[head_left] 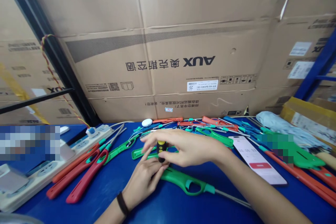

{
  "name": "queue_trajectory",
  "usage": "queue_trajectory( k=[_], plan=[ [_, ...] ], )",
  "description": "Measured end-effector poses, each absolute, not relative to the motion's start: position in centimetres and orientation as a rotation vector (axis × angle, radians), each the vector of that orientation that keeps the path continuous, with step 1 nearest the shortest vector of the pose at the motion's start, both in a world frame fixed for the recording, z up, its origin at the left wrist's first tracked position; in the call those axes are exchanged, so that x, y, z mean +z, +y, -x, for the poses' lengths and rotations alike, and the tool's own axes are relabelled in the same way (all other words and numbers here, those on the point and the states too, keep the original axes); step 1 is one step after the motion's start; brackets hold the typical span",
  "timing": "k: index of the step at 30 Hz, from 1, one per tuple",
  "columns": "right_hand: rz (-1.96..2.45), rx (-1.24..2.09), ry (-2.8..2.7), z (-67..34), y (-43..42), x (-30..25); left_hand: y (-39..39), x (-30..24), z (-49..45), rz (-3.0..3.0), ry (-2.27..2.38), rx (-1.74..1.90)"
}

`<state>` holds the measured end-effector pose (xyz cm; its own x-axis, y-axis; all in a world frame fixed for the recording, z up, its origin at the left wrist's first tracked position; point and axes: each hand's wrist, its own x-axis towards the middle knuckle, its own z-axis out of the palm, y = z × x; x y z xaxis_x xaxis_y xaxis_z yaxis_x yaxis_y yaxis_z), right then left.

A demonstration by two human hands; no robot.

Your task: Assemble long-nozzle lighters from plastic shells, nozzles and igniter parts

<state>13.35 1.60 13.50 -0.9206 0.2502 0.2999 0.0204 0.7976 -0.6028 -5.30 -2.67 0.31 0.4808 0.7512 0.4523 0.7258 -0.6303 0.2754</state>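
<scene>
Black-and-yellow cylinder stands upright between my two hands, just above the middle of the blue table. My left hand is curled up from below, its fingertips pinching the lower end. My right hand arches over from the other side, half open, fingers stretched out past the cylinder and thumb close beside it. I cannot tell whether the right hand is actually gripping it. The cylinder is short and glossy black, with a yellow band and round dark marks near the top.

A black wristband circles my left wrist. Under my hands lies a green utility lighter with a thin metal nozzle pointing right, and another green lighter lies just behind my fingers. Red lighters sit to the left beside a white power strip. More lighters in orange, green and blue are strewn along the back. A smartphone lies face up on the right, and a cardboard box printed AUX, upside down, stands behind the table.
</scene>
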Motion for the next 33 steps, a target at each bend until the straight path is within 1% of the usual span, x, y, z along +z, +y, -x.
queue_trajectory(
  k=[8, 13, 16, 20, 22, 29, 33],
  plan=[
    [0.336, 0.73, -2.647, -13.1, 1.7, 13.5, -3.1, 1.1, 5.4, -2.495, 1.185, 0.718],
    [0.374, 0.587, -2.656, -13.0, 1.1, 13.5, -3.1, 0.4, 5.2, -2.44, 1.273, 0.79],
    [0.425, 0.383, -2.635, -12.6, 0.6, 13.0, -3.1, -0.2, 5.3, -2.406, 1.337, 0.786],
    [0.522, -0.03, -2.603, -11.2, 0.3, 11.7, -3.2, -0.7, 5.4, -2.349, 1.363, 0.774],
    [0.531, -0.14, -2.555, -10.4, 0.0, 11.1, -3.2, -1.0, 5.4, -2.292, 1.393, 0.791],
    [0.584, -0.118, -2.387, -8.8, -1.1, 11.0, -3.3, -1.7, 5.4, -2.223, 1.405, 0.843],
    [0.753, -0.132, -2.423, -8.5, -1.2, 11.4, -3.3, -1.2, 5.4, -2.264, 1.38, 0.845]
  ],
)
